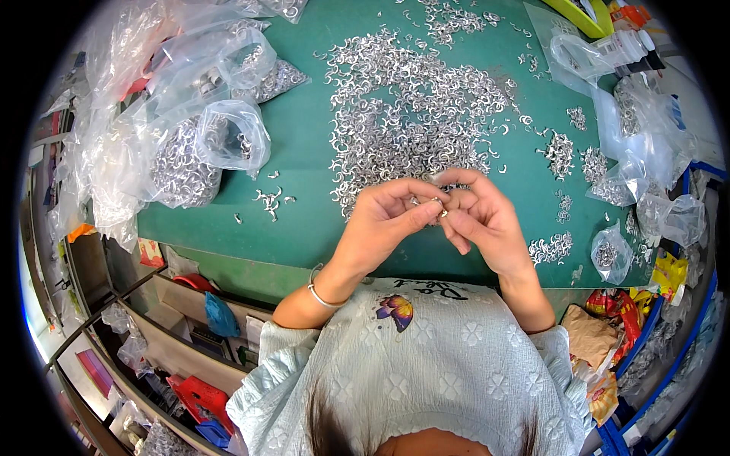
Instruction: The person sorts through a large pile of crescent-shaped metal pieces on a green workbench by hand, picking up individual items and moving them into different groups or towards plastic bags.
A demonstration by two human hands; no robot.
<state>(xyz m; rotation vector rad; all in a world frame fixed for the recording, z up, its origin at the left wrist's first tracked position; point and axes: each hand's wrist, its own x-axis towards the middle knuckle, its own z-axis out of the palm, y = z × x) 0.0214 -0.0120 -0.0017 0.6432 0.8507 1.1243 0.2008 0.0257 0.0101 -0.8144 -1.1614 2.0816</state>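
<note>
You are pinching one small metal ring (439,205) between left hand (384,220) and right hand (483,216), meeting just nearer you than the ring pile (411,114) on the counter (304,137).

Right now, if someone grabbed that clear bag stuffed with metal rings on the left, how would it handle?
The clear bag of rings would probably sag and shift in a hand, since its thin film is crumpled and slumped on the green table. It looks heavy for its size, packed with metal. The open top might spill rings if tipped.

Shiny metal rings (411,114) – matt green tabletop (304,137), glossy plastic bags (190,129).
</note>
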